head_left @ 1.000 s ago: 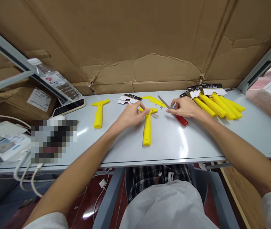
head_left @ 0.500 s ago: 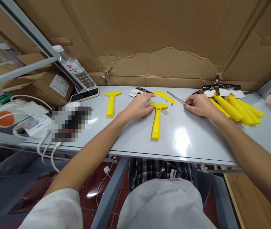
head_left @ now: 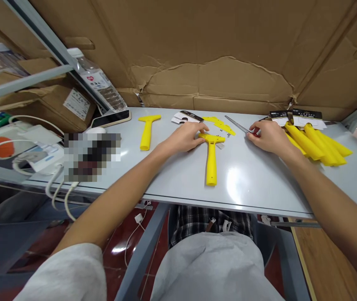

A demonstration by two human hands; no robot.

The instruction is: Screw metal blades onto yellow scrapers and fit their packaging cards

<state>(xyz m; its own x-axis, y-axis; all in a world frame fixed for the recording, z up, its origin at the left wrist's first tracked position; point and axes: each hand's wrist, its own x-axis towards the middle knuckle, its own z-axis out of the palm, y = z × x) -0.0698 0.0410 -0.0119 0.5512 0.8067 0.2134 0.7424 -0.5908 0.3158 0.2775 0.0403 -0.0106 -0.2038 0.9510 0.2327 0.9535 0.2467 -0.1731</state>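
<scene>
My left hand (head_left: 184,137) pinches the left end of the head of a yellow T-shaped scraper handle (head_left: 211,165) that lies on the grey table. Closed around the red end of a slim grey metal tool (head_left: 237,124) is my right hand (head_left: 268,134); the tool's tip points away and left. Between my hands, beyond the handle's head, are flat yellow plates (head_left: 224,127), a few tiny screws (head_left: 228,135) and a small clear piece (head_left: 220,145). A second yellow T-shaped handle (head_left: 146,136) lies to the left.
Several yellow handles (head_left: 319,146) with black-and-white cards lie at the right. A printed card (head_left: 186,117) is behind my left hand. Leftward are a phone (head_left: 112,119), a water bottle (head_left: 103,88), cables (head_left: 52,190) and a cardboard box (head_left: 55,104). Cardboard (head_left: 228,79) walls the back.
The near scraper handle has turned slightly, its lower end swinging right. My hands stay in nearly the same places, and the view has shifted a little.
</scene>
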